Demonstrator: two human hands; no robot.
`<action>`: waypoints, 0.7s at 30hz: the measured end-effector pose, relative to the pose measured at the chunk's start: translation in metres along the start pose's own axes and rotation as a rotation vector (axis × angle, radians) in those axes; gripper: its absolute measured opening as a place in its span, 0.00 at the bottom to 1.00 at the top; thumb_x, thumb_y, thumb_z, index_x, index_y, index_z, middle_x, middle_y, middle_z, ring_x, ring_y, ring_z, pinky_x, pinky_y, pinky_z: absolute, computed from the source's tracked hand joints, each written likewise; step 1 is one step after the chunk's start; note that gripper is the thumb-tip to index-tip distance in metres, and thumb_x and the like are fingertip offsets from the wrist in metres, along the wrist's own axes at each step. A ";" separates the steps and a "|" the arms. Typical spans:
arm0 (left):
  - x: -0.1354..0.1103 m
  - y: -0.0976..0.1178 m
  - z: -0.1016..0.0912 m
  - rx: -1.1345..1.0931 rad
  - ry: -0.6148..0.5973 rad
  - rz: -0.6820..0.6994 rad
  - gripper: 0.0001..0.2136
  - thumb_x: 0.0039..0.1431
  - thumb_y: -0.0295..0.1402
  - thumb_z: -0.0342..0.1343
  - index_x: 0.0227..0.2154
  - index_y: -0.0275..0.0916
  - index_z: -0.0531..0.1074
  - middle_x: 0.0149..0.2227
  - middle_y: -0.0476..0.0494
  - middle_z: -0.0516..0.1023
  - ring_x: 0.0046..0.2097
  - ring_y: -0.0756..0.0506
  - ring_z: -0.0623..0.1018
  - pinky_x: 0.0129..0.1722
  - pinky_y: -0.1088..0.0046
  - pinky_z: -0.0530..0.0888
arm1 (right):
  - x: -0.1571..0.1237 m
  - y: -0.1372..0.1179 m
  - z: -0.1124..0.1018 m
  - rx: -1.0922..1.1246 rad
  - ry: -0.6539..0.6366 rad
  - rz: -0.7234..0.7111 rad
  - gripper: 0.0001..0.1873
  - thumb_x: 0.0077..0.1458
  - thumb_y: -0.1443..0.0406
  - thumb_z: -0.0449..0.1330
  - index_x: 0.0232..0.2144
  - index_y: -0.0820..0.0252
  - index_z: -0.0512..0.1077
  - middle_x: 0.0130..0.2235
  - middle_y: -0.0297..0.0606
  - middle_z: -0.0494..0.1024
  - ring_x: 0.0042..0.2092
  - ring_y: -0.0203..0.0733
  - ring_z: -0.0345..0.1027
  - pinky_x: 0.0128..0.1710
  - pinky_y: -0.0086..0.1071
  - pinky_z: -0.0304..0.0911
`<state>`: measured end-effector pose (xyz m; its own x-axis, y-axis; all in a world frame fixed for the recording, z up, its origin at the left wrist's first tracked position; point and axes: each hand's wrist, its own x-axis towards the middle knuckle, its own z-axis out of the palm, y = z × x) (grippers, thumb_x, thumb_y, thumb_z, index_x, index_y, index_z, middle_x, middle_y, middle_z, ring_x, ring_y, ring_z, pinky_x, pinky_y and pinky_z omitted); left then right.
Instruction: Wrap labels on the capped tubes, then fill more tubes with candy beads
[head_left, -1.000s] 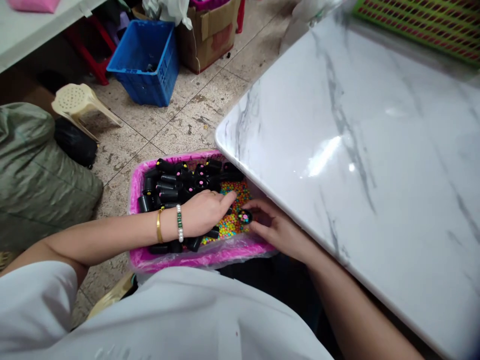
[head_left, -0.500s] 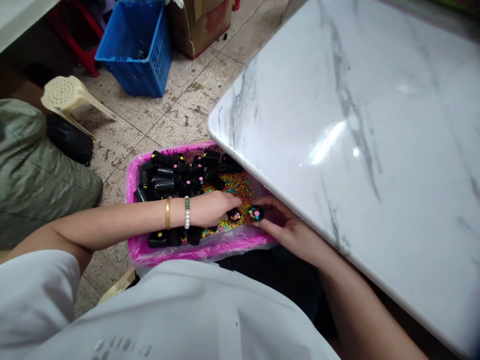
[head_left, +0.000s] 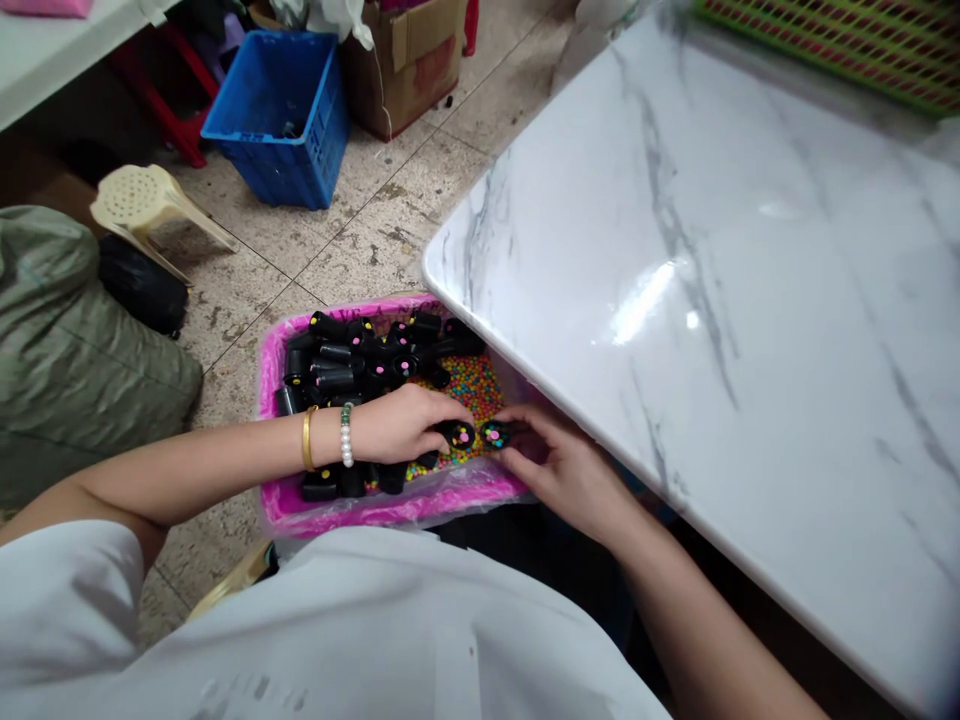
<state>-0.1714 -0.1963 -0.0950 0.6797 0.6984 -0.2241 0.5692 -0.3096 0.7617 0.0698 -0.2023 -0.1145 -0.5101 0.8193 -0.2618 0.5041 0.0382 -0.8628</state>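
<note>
Over a pink plastic-lined bin (head_left: 330, 518), my left hand (head_left: 401, 422) grips a black cup-like piece (head_left: 460, 436) by its side, its mouth showing small coloured beads. Close to its right, my right hand (head_left: 559, 455) pinches a second black cup-like piece (head_left: 495, 435), also with coloured beads in its mouth. The two pieces are side by side, mouths facing up. Beneath them lies a layer of loose multicoloured beads (head_left: 476, 385). Several more black cylindrical pieces (head_left: 341, 370) are heaped in the bin's left part, some with pink or yellow dots at their ends.
A white marbled table (head_left: 585, 240) overhangs the bin's right side. A green basket (head_left: 847, 45) stands at its far edge. On the floor are a blue crate (head_left: 315, 150), a cardboard box (head_left: 409, 70), a cream stool (head_left: 139, 195) and a grey-green sack (head_left: 90, 360).
My left hand has turned its black piece more upright, so its mouth shows more. My right hand has come slightly left, bringing its piece closer. The camera view has shifted a little.
</note>
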 end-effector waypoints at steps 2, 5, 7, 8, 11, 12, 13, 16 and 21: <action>-0.003 0.001 -0.004 -0.063 0.050 0.012 0.13 0.58 0.26 0.61 0.47 0.36 0.74 0.44 0.43 0.81 0.45 0.47 0.79 0.47 0.74 0.72 | 0.000 0.000 0.000 0.011 -0.002 0.008 0.14 0.56 0.62 0.59 0.46 0.54 0.69 0.41 0.37 0.78 0.40 0.44 0.73 0.41 0.37 0.70; -0.006 0.004 -0.008 -0.083 0.114 0.060 0.13 0.58 0.28 0.62 0.46 0.35 0.75 0.41 0.43 0.80 0.43 0.48 0.78 0.47 0.74 0.72 | -0.001 -0.002 0.000 0.049 -0.024 0.010 0.13 0.57 0.62 0.59 0.45 0.54 0.70 0.41 0.37 0.78 0.41 0.44 0.73 0.41 0.36 0.69; -0.007 0.007 -0.008 -0.042 0.171 0.090 0.13 0.57 0.30 0.63 0.45 0.35 0.76 0.40 0.42 0.78 0.43 0.47 0.77 0.46 0.73 0.72 | -0.001 -0.004 0.001 0.050 -0.022 0.010 0.13 0.57 0.62 0.59 0.45 0.54 0.70 0.42 0.37 0.78 0.42 0.44 0.74 0.43 0.36 0.69; -0.007 0.009 -0.008 -0.013 0.198 0.101 0.13 0.57 0.32 0.63 0.45 0.35 0.76 0.40 0.42 0.77 0.43 0.46 0.77 0.46 0.72 0.73 | -0.002 -0.005 0.002 0.043 -0.020 0.011 0.13 0.57 0.62 0.59 0.46 0.54 0.70 0.42 0.37 0.79 0.42 0.44 0.74 0.43 0.36 0.69; -0.007 0.015 -0.006 0.092 0.245 0.109 0.14 0.57 0.35 0.64 0.45 0.35 0.76 0.40 0.41 0.74 0.41 0.46 0.75 0.42 0.72 0.73 | -0.002 -0.009 0.004 0.007 -0.017 0.008 0.14 0.57 0.64 0.58 0.46 0.55 0.70 0.43 0.37 0.79 0.43 0.44 0.74 0.42 0.35 0.69; -0.007 0.016 -0.005 0.123 0.245 0.108 0.14 0.58 0.35 0.63 0.45 0.34 0.76 0.40 0.41 0.73 0.40 0.46 0.74 0.41 0.72 0.73 | -0.002 -0.010 0.005 -0.004 -0.015 0.004 0.14 0.57 0.64 0.58 0.46 0.55 0.70 0.43 0.37 0.79 0.43 0.44 0.74 0.41 0.34 0.68; -0.007 0.017 -0.005 0.144 0.242 0.109 0.14 0.58 0.35 0.63 0.45 0.34 0.75 0.40 0.41 0.73 0.40 0.46 0.74 0.41 0.72 0.73 | -0.002 -0.011 0.005 -0.005 -0.016 0.002 0.14 0.57 0.64 0.58 0.46 0.55 0.70 0.43 0.37 0.79 0.42 0.44 0.74 0.40 0.34 0.68; -0.007 0.017 -0.005 0.160 0.250 0.117 0.12 0.59 0.33 0.61 0.45 0.34 0.75 0.40 0.41 0.71 0.40 0.47 0.73 0.41 0.73 0.73 | -0.002 -0.010 0.006 0.054 -0.011 0.005 0.14 0.56 0.62 0.59 0.46 0.55 0.71 0.42 0.37 0.79 0.40 0.43 0.73 0.39 0.33 0.68; -0.008 0.020 -0.007 0.232 0.246 0.092 0.12 0.60 0.33 0.60 0.45 0.35 0.74 0.39 0.42 0.69 0.39 0.47 0.72 0.40 0.73 0.73 | -0.002 -0.007 0.005 0.032 0.024 -0.002 0.15 0.56 0.63 0.59 0.47 0.55 0.72 0.40 0.36 0.79 0.39 0.42 0.73 0.40 0.34 0.67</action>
<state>-0.1685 -0.2032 -0.0738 0.6174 0.7866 0.0135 0.6199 -0.4970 0.6073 0.0637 -0.2071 -0.1096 -0.4936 0.8330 -0.2498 0.4803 0.0217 -0.8768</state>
